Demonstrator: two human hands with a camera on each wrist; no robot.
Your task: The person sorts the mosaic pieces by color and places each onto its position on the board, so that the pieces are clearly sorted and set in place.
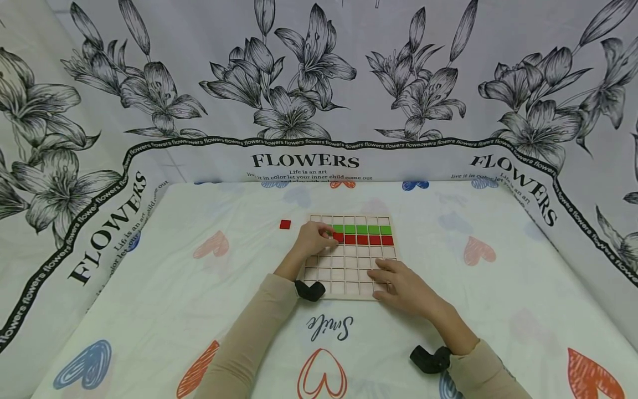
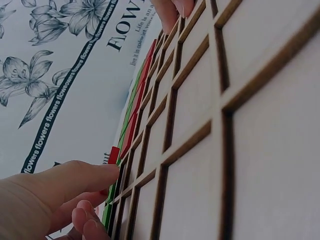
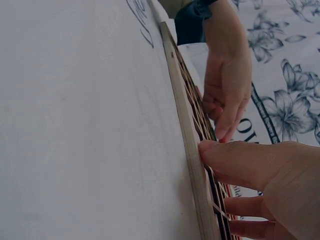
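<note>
A wooden grid board [image 1: 344, 275] lies on the cloth, with a row of green square tiles [image 1: 361, 229] in its upper part and a row of red tiles [image 1: 361, 240] just below. My left hand [image 1: 310, 239] is over the board's upper left, at the left end of the red row. Between its thumb and fingertips it pinches a red tile [image 2: 114, 154], which stands tilted above the grid. At the lower right of the board rests my right hand [image 1: 410, 285], fingers spread over the cells and thumb [image 3: 212, 149] at the near edge.
One loose red tile [image 1: 285, 224] lies on the heart-printed cloth [image 1: 259, 271], left of the board's upper corner. Behind the table hangs a floral curtain [image 1: 309, 105]. A black wrist device [image 1: 310, 290] sits on the left wrist, another [image 1: 431, 359] on the right.
</note>
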